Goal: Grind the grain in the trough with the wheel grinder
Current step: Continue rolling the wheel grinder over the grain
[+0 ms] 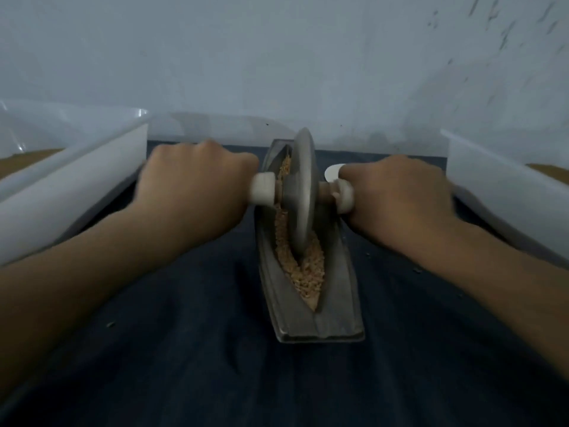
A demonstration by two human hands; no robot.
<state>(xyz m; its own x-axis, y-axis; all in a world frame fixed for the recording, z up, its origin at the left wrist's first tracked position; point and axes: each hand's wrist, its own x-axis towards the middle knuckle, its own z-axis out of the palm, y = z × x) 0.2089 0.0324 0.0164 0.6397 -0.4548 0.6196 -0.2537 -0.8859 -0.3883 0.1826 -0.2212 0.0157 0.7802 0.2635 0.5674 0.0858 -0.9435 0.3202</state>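
A grey boat-shaped metal trough (335,315) lies lengthwise on the dark cloth, filled with tan crushed grain (309,272). A grey metal wheel grinder (303,192) stands upright in the trough's far half, its rim down in the grain. A pale wooden axle runs through it to both sides. My left hand (191,183) grips the left handle (261,188), and my right hand (397,192) grips the right handle (345,194). Both handles are mostly hidden inside my fists.
A white plastic tub (77,167) with brown contents stands at the left, close to my left hand. Another white tub (505,186) stands at the right. A white wall rises just behind the trough. Dark cloth (184,349) covers the surface, with a few stray grains.
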